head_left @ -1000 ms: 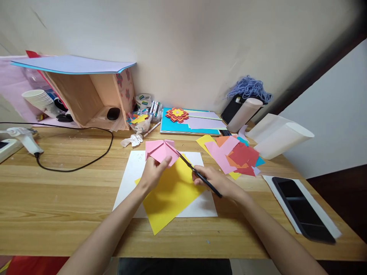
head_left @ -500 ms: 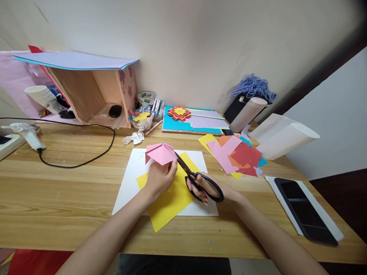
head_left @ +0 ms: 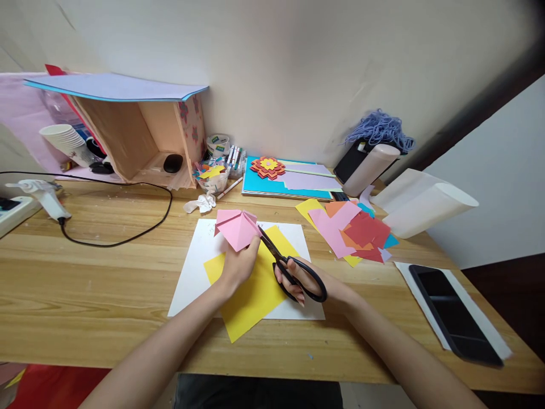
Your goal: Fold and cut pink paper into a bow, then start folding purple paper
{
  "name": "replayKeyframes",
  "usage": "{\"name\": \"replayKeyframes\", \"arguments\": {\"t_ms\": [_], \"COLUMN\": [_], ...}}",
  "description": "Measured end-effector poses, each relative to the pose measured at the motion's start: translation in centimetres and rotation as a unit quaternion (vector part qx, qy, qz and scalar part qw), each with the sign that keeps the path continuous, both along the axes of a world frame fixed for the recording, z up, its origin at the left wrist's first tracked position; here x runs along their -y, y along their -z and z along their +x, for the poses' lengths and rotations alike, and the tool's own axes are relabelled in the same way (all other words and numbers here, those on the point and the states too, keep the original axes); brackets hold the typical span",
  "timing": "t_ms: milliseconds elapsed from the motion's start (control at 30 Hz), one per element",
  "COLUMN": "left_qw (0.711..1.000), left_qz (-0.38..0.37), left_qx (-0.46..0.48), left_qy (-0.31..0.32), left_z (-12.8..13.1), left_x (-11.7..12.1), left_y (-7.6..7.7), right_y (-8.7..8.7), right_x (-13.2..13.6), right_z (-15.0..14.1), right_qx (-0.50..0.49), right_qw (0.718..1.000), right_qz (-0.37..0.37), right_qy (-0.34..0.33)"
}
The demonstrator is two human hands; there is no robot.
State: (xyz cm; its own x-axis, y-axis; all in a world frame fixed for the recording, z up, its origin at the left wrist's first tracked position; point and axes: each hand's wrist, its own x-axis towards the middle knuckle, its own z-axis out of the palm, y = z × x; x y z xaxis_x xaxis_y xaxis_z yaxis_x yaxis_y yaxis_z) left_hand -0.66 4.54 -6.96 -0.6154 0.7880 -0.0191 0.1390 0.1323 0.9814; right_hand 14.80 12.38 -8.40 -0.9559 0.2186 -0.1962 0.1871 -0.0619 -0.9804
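Pinched in the left hand (head_left: 239, 266), the folded pink paper (head_left: 235, 230) looks light, crease-prone and best held by its edge, while the right hand (head_left: 303, 276) grasps scissors (head_left: 277, 257)

On the wooden tabletop (head_left: 85, 307), a rectangular yellow paper sheet (head_left: 247, 309) overlies a rectangular white paper sheet (head_left: 193, 272). Over their far part, a folded pink paper piece (head_left: 237, 228) is in the left hand (head_left: 239, 264); right of it, black metal scissors (head_left: 277, 255) in the right hand (head_left: 300, 278). Far left, a white plastic glue gun (head_left: 43, 199); right, multicoloured paper scraps (head_left: 364, 233).
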Motion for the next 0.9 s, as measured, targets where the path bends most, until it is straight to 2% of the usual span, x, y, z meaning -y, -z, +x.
{"name": "replayKeyframes", "arguments": {"t_ms": [167,667,900], "left_qw": [0.997,0.984,0.988], "left_qz": [0.029,0.038,0.008], "left_qx": [0.057,0.166,0.143], "left_qy": [-0.039,0.060,0.054], "left_z": [-0.3,-1.4,-1.4], "left_x": [-0.2,-1.2,-1.3], "left_y": [0.0,-0.1,-0.3], "right_y": [0.0,-0.1,0.6], "right_x": [0.1,0.3,0.3], "right_z": [0.0,0.0,-0.3], "right_qx": [0.006,0.015,0.017], "right_qw": [1.000,0.999,0.999], "right_qz": [-0.006,0.009,-0.013], "right_qy": [0.004,0.033,0.044]}}
